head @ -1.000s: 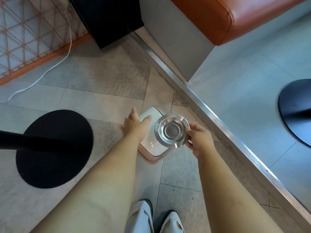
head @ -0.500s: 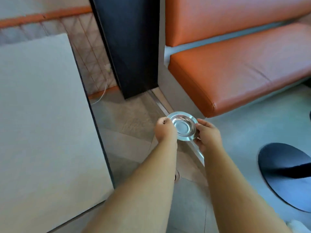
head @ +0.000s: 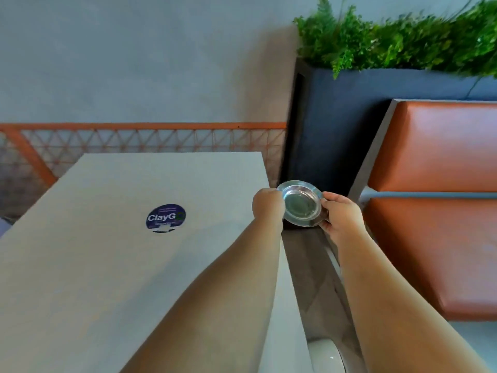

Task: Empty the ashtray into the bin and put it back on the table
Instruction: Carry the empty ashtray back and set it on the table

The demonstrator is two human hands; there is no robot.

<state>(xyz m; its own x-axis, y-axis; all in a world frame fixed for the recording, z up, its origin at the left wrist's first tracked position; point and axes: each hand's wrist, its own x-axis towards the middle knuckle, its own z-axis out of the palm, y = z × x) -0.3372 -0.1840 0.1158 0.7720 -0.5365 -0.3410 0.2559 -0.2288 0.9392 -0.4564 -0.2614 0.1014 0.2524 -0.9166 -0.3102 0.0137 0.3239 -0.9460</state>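
Fingers of the left hand (head: 267, 201) curl shut on the near-left rim of the ashtray (head: 300, 202), right hand (head: 340, 218) fingers clamp the opposite rim, so the metal dish hangs between both hands in the air, just off the right edge of the table (head: 107, 265), bowl looks empty, tilted a bit toward the camera. Step in hand looks like the put-back: carry it left over the tabletop, level it, lower flat, release only once the base is seated well in from the edge near the round sticker (head: 166, 218). White bin (head: 326, 356) sits low, below the right forearm, partly cut off.
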